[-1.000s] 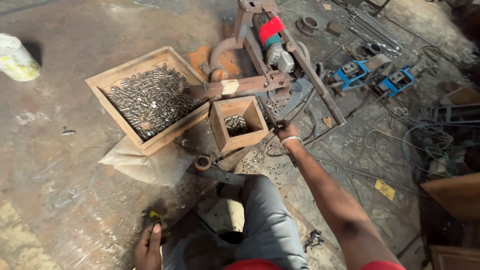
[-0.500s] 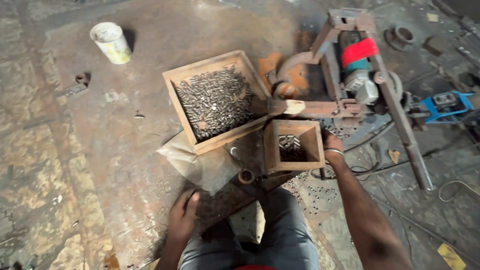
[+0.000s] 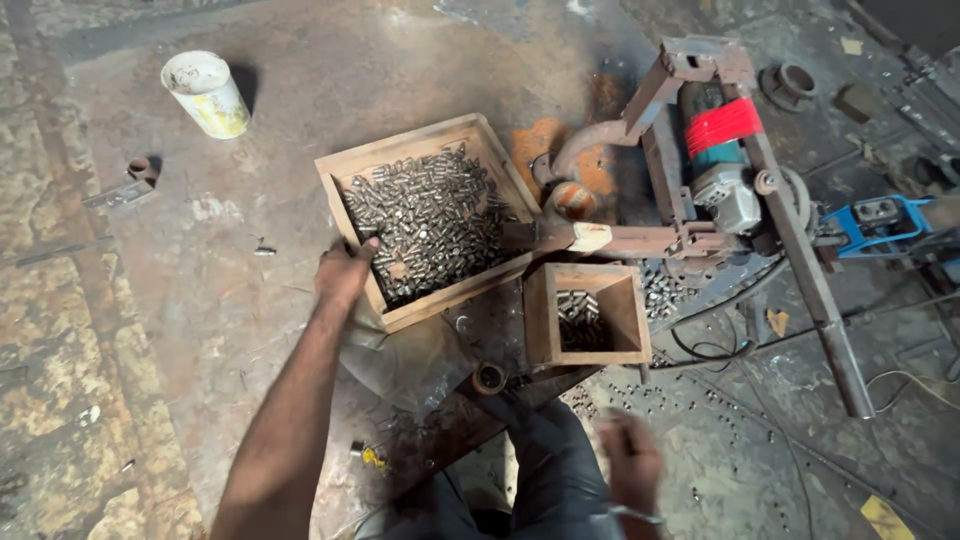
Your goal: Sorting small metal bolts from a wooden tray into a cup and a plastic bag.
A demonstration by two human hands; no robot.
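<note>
1. Wooden and wide, the big tray [image 3: 352, 215] sits on the floor, heaped with short metal pieces [image 3: 430, 215]; we judge most of the stock is not yet through.
2. Our left hand [image 3: 345, 272] rests on the tray's near-left rim, fingers curled over the edge, so this grip is closed on the big tray itself, not on any piece.
3. Our right hand [image 3: 632, 462] hangs low by our knee, blurred; we cannot tell whether its grip is apart or together, and nothing shows in it.
4. Just right of the tray stands the small wooden box [image 3: 540, 318], with only a few pieces at its bottom.
5. Behind the box sits the rusty frame [image 3: 690, 240] carrying a grinder with a red band [image 3: 722, 150]; loose pieces lie scattered on the floor [image 3: 700, 450] beside it.
</note>
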